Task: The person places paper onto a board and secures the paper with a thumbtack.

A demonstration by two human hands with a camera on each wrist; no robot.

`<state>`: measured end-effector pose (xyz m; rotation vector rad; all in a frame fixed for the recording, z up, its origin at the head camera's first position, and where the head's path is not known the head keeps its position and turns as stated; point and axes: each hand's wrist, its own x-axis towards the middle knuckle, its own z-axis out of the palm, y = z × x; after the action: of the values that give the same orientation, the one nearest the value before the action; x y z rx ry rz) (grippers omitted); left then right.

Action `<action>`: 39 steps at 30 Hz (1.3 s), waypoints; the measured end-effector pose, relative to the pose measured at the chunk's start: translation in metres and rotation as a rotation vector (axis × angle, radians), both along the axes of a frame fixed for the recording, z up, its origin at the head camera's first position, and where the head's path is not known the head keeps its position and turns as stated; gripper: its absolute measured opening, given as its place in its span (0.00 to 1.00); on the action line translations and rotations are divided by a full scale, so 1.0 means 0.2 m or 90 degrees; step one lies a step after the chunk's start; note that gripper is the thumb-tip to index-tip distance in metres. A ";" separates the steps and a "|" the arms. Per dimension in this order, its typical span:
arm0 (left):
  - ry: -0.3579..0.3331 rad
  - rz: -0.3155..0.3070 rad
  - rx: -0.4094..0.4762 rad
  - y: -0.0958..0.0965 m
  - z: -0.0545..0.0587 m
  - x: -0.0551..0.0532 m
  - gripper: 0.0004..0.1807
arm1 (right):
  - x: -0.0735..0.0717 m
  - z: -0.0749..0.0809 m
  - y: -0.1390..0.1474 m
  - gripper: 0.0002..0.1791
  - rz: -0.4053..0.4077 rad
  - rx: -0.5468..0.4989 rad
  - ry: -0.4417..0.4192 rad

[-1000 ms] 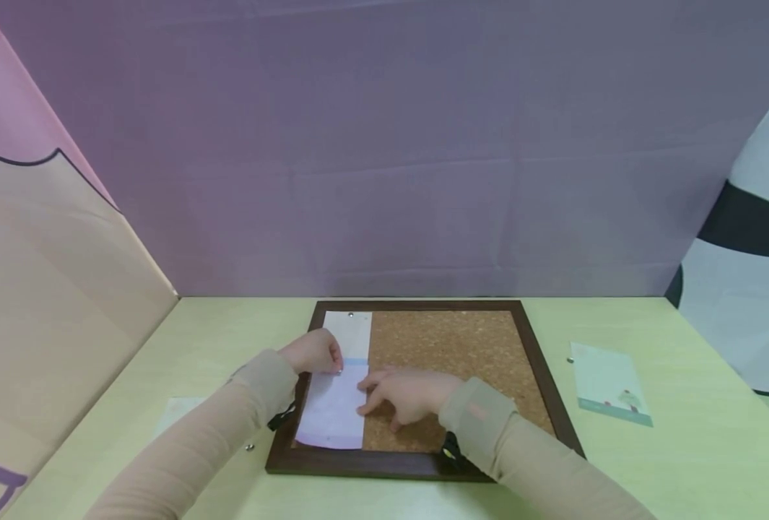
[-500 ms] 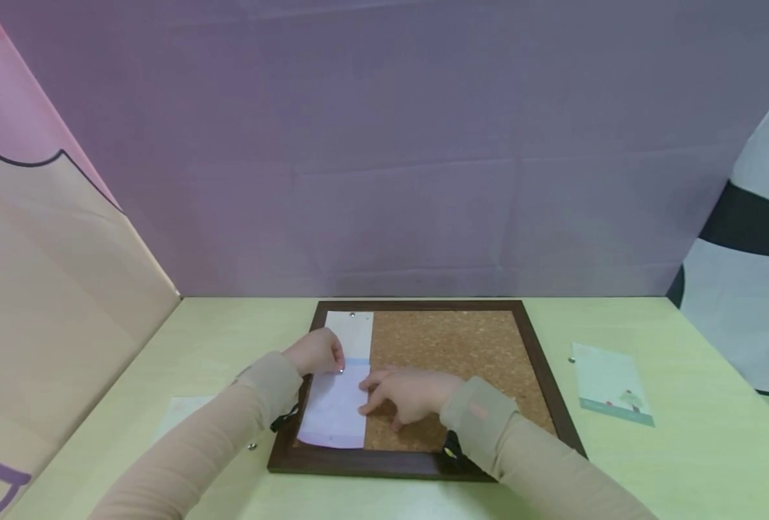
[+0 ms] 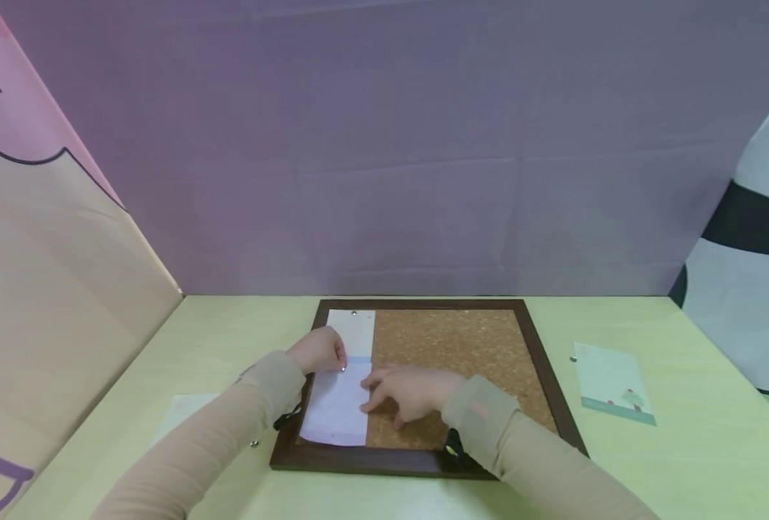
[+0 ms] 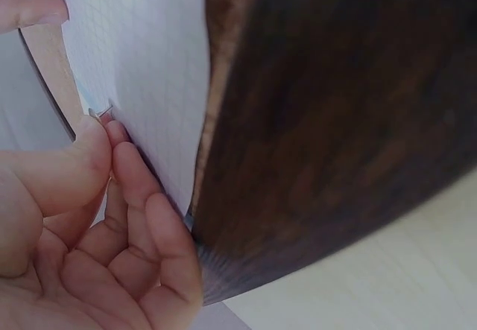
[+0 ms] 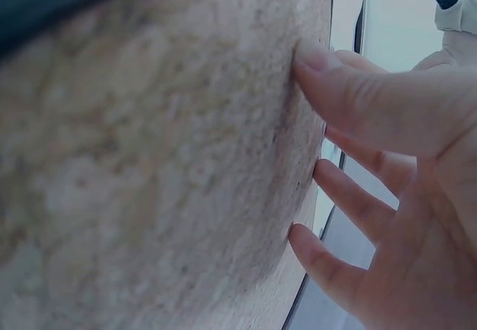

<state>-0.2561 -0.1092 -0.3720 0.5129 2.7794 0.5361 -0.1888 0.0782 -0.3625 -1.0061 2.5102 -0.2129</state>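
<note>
We see the left hand point(image 3: 319, 350) at the left side of the corkboard point(image 3: 455, 339), its thumb and index finger pinching a metal thumbtack point(image 4: 94, 114) and the other fingers curled in beside them. The tack's point meets the upper part of the gridded sheet point(image 3: 337, 408); we cannot tell whether it has gone through. That sheet lies on the cork along the board's left side, its lower edge curling slightly, just below a second sheet point(image 3: 352, 334) that bears a tack point(image 3: 354, 313) near its top. Our right hand point(image 3: 413, 393) has its fingers spread, with fingertips resting on the cork and at the gridded sheet's right edge. On the table point(image 3: 702, 375), to the right of the board, we find a pale green note point(image 3: 614, 381) with a tack point(image 3: 573, 359) just beside it; to the left, another note point(image 3: 183, 409) lies partly under the left sleeve point(image 3: 196, 448), with a further tack point(image 3: 254, 443) near the frame.
</note>
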 end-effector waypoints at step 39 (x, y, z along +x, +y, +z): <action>0.048 0.009 -0.013 0.01 0.00 0.02 0.04 | -0.01 -0.01 0.00 0.30 0.002 -0.009 0.001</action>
<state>-0.2516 -0.1066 -0.3724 0.5211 2.8592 0.5013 -0.1907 0.0787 -0.3644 -1.0171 2.5118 -0.2301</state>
